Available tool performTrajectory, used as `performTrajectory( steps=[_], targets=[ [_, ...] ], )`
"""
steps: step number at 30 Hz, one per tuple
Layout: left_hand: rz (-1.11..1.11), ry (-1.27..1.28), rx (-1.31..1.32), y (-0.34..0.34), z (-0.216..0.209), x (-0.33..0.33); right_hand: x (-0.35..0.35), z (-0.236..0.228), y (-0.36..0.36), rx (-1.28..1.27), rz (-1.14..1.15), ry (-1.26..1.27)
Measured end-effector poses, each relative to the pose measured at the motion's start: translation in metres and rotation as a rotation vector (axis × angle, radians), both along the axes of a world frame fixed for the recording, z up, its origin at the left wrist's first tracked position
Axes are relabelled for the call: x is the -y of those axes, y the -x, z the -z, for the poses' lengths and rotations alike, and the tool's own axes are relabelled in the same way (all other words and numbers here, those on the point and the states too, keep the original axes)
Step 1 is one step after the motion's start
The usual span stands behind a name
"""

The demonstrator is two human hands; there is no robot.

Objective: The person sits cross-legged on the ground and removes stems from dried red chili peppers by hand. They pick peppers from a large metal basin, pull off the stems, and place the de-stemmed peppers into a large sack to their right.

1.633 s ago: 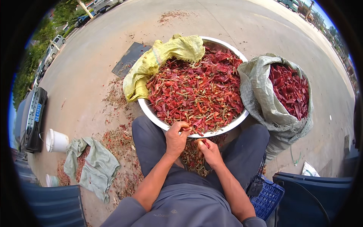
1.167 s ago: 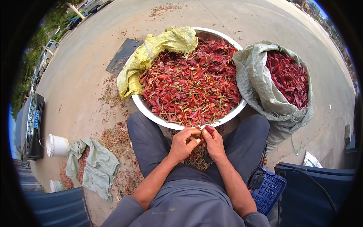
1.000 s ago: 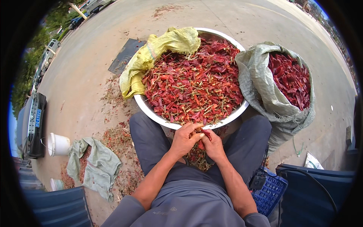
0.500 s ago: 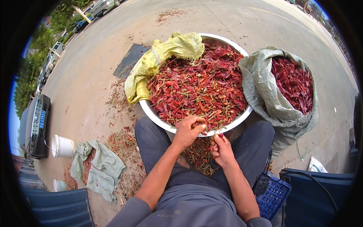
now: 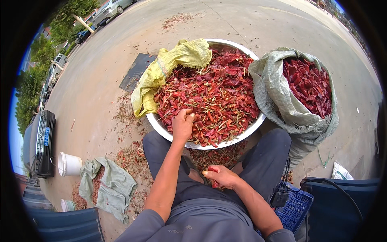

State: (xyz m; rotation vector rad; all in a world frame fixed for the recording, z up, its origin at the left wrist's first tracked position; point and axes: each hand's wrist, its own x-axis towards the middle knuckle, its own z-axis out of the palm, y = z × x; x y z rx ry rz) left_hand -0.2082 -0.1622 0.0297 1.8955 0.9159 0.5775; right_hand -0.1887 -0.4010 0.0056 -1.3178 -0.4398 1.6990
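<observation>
A wide metal basin (image 5: 238,140) stands between my knees, heaped with broken dried red chilies (image 5: 217,97) and pale stems. My left hand (image 5: 182,127) is over the basin's near left part, fingers curled together at the surface of the heap; what they pinch, if anything, is hidden. Lower down, between my thighs, my right hand (image 5: 222,176) is closed around red dried chili pieces (image 5: 214,183), which show below its fingers. Beneath that hand, stems and red bits (image 5: 207,159) cover the ground.
A yellow woven sack (image 5: 163,74) drapes over the basin's left rim. An open grey woven sack (image 5: 268,86) of red chilies stands at its right. A blue crate (image 5: 296,207) is by my right hip; a white bucket (image 5: 69,164) and green cloth sack (image 5: 113,187) lie left.
My left hand has moved up and left, onto the heap. My right hand has dropped from the basin's near rim to between my thighs, with red pieces in it.
</observation>
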Motion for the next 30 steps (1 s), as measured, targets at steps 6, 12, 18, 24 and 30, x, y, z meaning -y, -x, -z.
performTrajectory(
  steps=[6, 12, 18, 24, 30],
  targets=[
    [-0.043, 0.604, 0.319, 0.021, -0.006, 0.01, 0.006, 0.008, 0.021, 0.534, -0.536, -0.283],
    [0.099, 0.306, 0.182, 0.039, -0.013, 0.043, 0.005, 0.011, 0.015, 0.289, 0.039, -0.257],
    [0.296, 0.018, 0.002, 0.059, -0.023, 0.086, -0.002, -0.01, -0.026, -0.003, 0.658, -0.258],
    [0.373, 0.193, 0.047, 0.061, -0.009, 0.106, -0.003, -0.002, -0.015, -0.089, 0.693, -0.141],
    [0.354, 0.228, 0.064, 0.06, -0.007, 0.108, -0.007, -0.006, -0.016, -0.112, 0.692, -0.111]
  ],
)
